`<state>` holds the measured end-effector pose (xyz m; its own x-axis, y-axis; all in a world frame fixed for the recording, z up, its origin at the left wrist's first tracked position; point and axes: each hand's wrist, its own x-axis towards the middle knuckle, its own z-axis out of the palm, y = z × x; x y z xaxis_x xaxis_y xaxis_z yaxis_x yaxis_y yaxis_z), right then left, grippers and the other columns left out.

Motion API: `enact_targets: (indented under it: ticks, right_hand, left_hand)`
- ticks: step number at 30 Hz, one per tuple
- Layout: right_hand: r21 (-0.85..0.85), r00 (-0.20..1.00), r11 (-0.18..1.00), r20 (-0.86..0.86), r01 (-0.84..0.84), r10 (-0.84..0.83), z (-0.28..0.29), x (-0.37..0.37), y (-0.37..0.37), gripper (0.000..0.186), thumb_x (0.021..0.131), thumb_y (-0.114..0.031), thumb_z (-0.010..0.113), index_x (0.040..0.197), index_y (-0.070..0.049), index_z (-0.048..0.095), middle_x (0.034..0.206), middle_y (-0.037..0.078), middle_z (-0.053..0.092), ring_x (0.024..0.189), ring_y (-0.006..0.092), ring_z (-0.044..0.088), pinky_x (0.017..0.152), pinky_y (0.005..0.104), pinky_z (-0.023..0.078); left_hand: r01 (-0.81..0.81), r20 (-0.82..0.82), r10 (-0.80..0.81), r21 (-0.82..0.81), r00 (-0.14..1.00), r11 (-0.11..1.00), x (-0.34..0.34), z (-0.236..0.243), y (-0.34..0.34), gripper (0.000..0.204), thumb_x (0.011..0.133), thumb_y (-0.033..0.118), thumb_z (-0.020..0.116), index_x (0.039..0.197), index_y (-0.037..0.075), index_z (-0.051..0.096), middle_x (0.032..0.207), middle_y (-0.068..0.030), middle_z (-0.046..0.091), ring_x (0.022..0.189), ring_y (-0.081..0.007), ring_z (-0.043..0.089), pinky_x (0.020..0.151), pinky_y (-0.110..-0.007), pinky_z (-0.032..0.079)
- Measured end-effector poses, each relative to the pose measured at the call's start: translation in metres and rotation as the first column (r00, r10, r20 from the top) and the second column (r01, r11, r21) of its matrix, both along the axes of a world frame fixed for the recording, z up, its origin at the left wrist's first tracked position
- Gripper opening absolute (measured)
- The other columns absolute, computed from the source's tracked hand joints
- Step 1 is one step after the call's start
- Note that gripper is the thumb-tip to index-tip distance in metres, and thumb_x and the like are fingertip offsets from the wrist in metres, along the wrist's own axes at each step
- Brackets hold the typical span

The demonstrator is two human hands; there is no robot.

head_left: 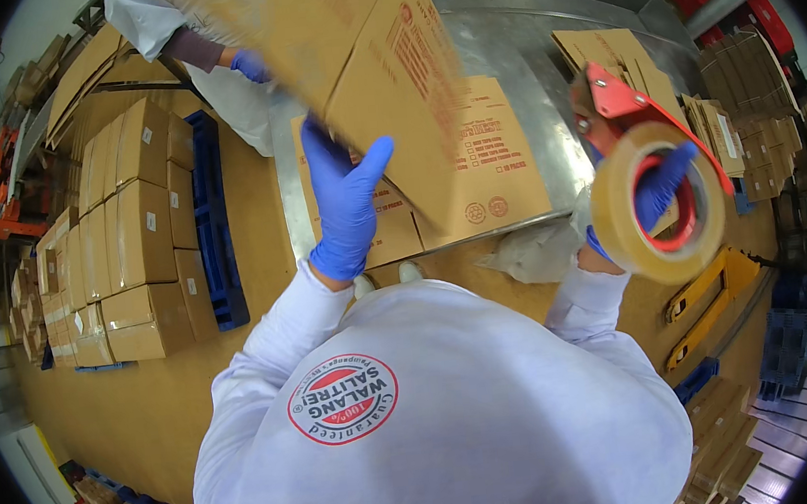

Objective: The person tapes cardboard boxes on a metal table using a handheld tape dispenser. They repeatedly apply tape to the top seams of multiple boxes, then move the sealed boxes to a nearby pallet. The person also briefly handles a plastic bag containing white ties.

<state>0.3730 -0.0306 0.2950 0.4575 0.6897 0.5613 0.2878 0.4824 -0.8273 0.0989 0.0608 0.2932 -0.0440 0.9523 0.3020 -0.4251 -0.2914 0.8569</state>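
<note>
My left hand (346, 195), in a blue glove, grips the lower left edge of a brown cardboard box (394, 90). Its thumb sticks out along the near side, and its other fingers are partly hidden by the box. Tilted and smeared by motion, the box hangs above the metal table. Off to the right, my gloved right hand (662, 191) is closed on a red tape dispenser (626, 103). A large roll of clear tan tape (618, 204) sits on the dispenser, and the fingers show through its core. Flat printed cardboard (501, 157) lies beneath the box.
The steel table (543, 96) carries more flat cartons (631, 59) on its right. A co-worker's gloved hand (251, 66) is near the box at upper left. Stacked boxes (143, 232) stand by a blue pallet (216, 220) on the left. A yellow pallet jack (715, 297) is at right.
</note>
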Motion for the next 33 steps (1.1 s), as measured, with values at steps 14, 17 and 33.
enact_targets:
  ticks: [14, 17, 33]
  right_hand:
    - [-0.076, 0.980, 0.997, 0.198, 0.033, -0.017, -0.112, -0.088, 0.107, 0.023, 0.092, -0.019, 0.067, 0.108, -0.002, 0.069, 0.103, 0.007, 0.067, 0.095, 0.0167, 0.065, 0.085, 0.0291, 0.052]
    - [-0.065, 0.949, 0.990, 0.281, -0.127, 0.141, -0.098, -0.161, 0.152, 0.022, 0.086, -0.010, 0.069, 0.108, -0.004, 0.070, 0.107, 0.009, 0.068, 0.099, 0.0193, 0.064, 0.089, 0.0323, 0.052]
    - [-0.431, 0.904, 0.840, 0.111, -0.330, 0.412, -0.186, -0.192, 0.121, 0.038, 0.063, -0.011, 0.090, 0.096, -0.005, 0.071, 0.089, 0.009, 0.069, 0.085, 0.0192, 0.066, 0.078, 0.0329, 0.054]
  left_hand:
    - [0.334, -0.904, -0.319, -0.218, 0.285, 0.917, -0.101, -0.139, -0.004, 0.098, 0.074, 0.055, 0.075, 0.148, 0.005, 0.035, 0.149, -0.0145, 0.041, 0.139, -0.0409, 0.033, 0.110, -0.066, 0.025]
    - [0.276, -0.987, -0.086, -0.120, -0.134, 0.954, -0.131, -0.154, 0.004, 0.114, 0.067, 0.064, 0.075, 0.153, 0.007, 0.028, 0.160, -0.0104, 0.023, 0.148, -0.0403, 0.012, 0.111, -0.071, 0.005]
    - [0.214, -0.996, -0.069, -0.057, 0.047, 0.975, -0.131, -0.207, 0.005, 0.110, 0.063, 0.066, 0.075, 0.150, 0.010, 0.037, 0.160, -0.0027, 0.028, 0.150, -0.0361, 0.012, 0.108, -0.074, -0.009]
